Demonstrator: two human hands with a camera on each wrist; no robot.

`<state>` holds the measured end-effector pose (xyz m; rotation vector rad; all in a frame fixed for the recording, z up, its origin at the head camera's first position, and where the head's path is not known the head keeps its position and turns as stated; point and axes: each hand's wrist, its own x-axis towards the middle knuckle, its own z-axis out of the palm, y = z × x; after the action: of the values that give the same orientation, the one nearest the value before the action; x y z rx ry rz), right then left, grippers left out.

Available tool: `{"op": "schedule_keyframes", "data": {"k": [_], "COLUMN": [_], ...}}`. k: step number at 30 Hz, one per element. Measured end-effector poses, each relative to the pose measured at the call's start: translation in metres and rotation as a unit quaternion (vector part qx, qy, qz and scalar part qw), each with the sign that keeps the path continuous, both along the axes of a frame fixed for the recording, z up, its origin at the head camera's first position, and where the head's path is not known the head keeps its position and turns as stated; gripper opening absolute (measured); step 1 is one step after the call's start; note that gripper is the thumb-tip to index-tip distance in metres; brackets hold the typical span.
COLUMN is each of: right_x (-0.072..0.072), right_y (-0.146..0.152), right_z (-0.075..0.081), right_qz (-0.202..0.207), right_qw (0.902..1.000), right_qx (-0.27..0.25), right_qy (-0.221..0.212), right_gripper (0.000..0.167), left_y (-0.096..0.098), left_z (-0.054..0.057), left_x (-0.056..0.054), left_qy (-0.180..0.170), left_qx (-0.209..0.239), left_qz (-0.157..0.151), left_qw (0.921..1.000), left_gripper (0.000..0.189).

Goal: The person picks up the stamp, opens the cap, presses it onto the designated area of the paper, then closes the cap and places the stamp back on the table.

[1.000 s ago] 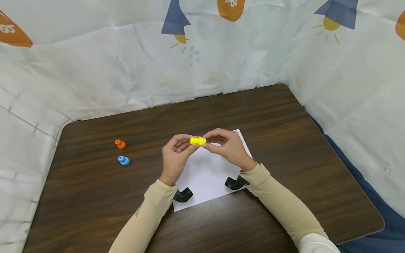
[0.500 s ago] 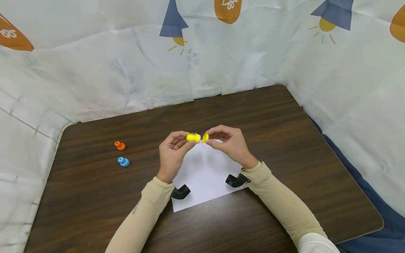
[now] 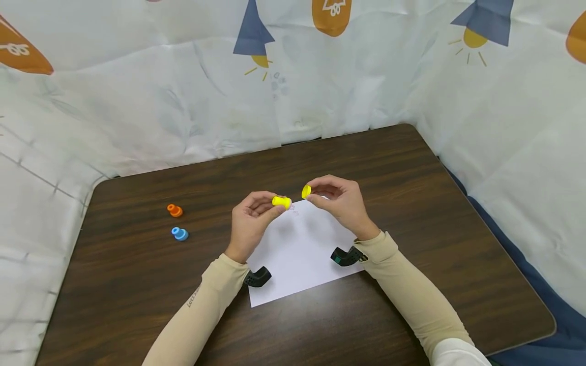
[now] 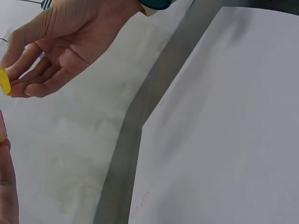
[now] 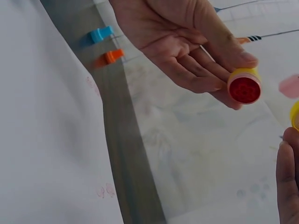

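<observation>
A yellow toy stamp [image 3: 281, 202] lies sideways between the thumb and fingers of my left hand [image 3: 251, 223]. Its round red stamping face [image 5: 245, 90] is bare in the right wrist view. My right hand [image 3: 341, 203] pinches the stamp's yellow cap [image 3: 306, 191] by the edge, apart from the stamp. Both hands are above a white sheet of paper [image 3: 297, 254], near its far edge. Faint red prints [image 5: 105, 190] mark the paper. In the left wrist view only a sliver of the cap [image 4: 4, 81] shows at the frame's edge.
An orange stamp [image 3: 174, 210] and a blue stamp [image 3: 179, 233] stand on the brown table [image 3: 137, 284] to the left. A white printed curtain [image 3: 192, 101] hangs behind the table and along its sides.
The cap has come off the stamp. My right hand has moved right and slightly away with it, widening the gap. My left hand keeps hold of the stamp, nearly in place.
</observation>
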<state>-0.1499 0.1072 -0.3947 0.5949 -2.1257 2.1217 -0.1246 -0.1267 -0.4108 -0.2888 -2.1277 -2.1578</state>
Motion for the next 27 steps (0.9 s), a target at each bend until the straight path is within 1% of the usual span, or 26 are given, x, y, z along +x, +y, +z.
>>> {"op": "schedule_keyframes", "data": {"k": [6,10,14,21,27], "right_x": [-0.001,-0.003,-0.004,-0.005,-0.006], "right_y": [0.006,0.01,0.012,0.015,0.018], "right_z": [0.0,0.002,0.004,0.006,0.007], "right_qz": [-0.009,-0.013,-0.011,-0.016,-0.019], "right_qw": [0.9999,0.9998,0.9997,0.9994,0.9989], "right_qx": [-0.007,-0.016,-0.021,-0.03,-0.042], "right_qy": [-0.005,0.002,0.006,0.001,0.008], "right_gripper": [0.028,0.028,0.028,0.029,0.03], "left_y": [0.0,0.0,-0.001,-0.003,-0.004], "left_z": [-0.003,-0.006,-0.01,-0.019,-0.024], "left_x": [-0.003,-0.006,-0.01,-0.017,-0.02], "left_qy": [-0.015,-0.018,-0.033,-0.059,-0.068], "left_qx": [-0.029,-0.037,-0.048,-0.098,-0.133], "left_qz": [-0.009,-0.017,-0.029,-0.056,-0.078], "left_qw": [0.9994,0.999,0.9979,0.9918,0.9858], "left_gripper": [0.035,0.034,0.034,0.034,0.033]}}
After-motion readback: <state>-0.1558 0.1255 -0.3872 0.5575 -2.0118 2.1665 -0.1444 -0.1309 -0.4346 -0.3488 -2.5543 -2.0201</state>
